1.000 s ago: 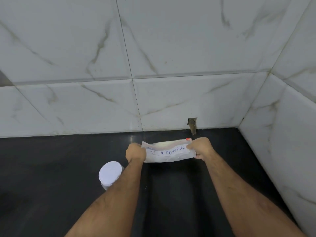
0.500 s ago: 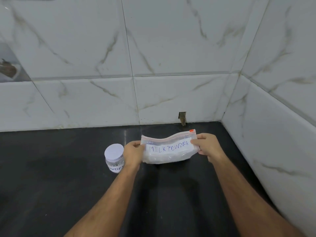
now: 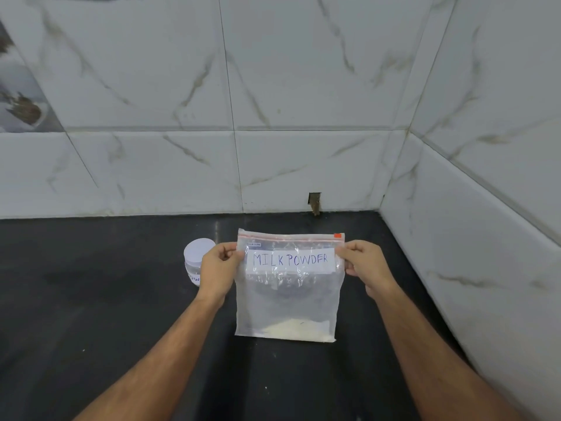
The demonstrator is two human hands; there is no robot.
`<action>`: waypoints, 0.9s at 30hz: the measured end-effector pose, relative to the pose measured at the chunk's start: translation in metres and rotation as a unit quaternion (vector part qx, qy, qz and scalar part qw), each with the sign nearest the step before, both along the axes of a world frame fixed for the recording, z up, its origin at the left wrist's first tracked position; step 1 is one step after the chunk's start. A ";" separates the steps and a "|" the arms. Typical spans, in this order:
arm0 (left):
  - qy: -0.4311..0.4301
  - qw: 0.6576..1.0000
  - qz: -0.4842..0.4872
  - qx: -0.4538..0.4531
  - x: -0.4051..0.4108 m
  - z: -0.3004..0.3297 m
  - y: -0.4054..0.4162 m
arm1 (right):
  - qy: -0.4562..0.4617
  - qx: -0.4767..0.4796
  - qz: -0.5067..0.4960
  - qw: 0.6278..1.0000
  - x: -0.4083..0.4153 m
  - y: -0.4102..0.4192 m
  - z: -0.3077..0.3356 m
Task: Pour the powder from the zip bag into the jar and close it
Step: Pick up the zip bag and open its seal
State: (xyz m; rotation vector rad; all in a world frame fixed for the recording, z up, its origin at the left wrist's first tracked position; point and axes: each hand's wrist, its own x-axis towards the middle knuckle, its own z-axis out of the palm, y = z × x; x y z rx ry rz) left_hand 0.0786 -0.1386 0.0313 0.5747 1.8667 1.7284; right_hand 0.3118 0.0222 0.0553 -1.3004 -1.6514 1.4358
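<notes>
A clear zip bag (image 3: 288,299) labelled "MILK POWDER" hangs upright over the black counter (image 3: 106,314), its red zip strip along the top. A small heap of white powder (image 3: 296,329) lies in its bottom. My left hand (image 3: 217,268) pinches the bag's upper left edge and my right hand (image 3: 365,265) pinches its upper right edge. A small clear jar (image 3: 194,262) with a white lid on it stands on the counter just left of my left hand, partly hidden behind it.
White marble-look tiled walls close the counter at the back (image 3: 273,147) and on the right (image 3: 470,268), forming a corner. A small dark notch (image 3: 314,202) sits at the base of the back wall above the bag.
The bag was lifted from a folded, bunched shape to hang fully upright and unfolded between both hands. The view has shifted, showing more of the jar.
</notes>
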 end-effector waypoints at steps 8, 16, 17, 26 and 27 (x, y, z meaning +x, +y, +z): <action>0.005 1.000 -0.019 0.007 -0.006 0.009 -0.001 | 0.021 0.040 0.004 0.999 0.003 -0.002 0.012; 0.394 0.918 0.025 -0.039 0.020 0.044 0.019 | 0.027 0.049 0.018 0.998 0.002 -0.004 0.018; 0.437 0.898 -0.010 -0.043 0.026 0.050 0.026 | 0.026 0.051 0.022 0.998 0.002 -0.003 0.019; 0.475 0.826 -0.284 -0.107 0.076 0.081 0.095 | 0.060 0.061 0.038 0.996 0.009 -0.004 0.022; 0.460 0.828 -0.297 -0.117 0.075 0.081 0.099 | 0.058 0.062 0.037 0.996 0.009 -0.004 0.021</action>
